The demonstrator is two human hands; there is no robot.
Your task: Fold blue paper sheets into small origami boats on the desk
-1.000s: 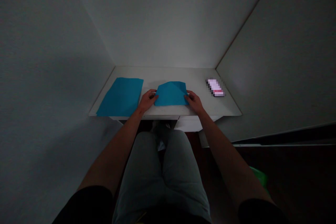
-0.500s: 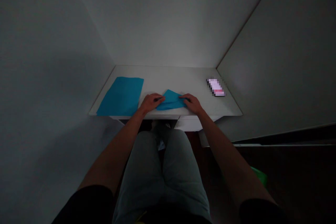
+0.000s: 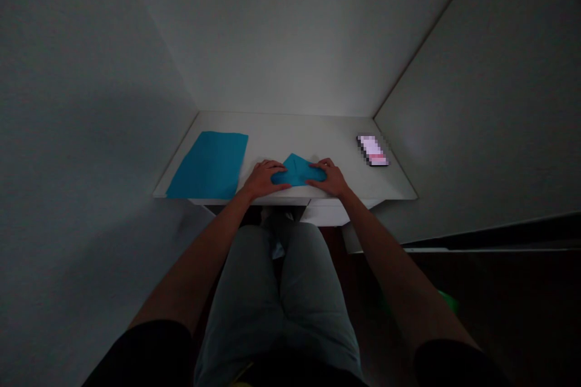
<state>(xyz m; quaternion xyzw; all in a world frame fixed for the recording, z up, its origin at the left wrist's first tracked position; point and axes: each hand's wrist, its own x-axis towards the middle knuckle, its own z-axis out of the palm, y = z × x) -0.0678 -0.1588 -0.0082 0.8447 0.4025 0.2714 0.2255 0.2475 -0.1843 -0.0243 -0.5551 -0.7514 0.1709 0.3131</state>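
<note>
A folded piece of blue paper, with a peak pointing away from me, lies near the front edge of the white desk. My left hand grips its left end, thumb along the near edge and fingers on the upper left side. On the right end, my right hand holds the paper the same way, its thumb pointing inward. A short crease line runs down from the peak. The outer ends of the paper are partly hidden by my hands.
Flat blue paper lies at the desk's left, reaching the front edge. A phone with a lit, pixelated screen rests at the right. Walls enclose the white desk at the back and sides. A green object shows low on the right.
The near layer of the folded paper has been brought up, and a crease line now shows below the peak. Both thumbs have moved inward along the near edge.
</note>
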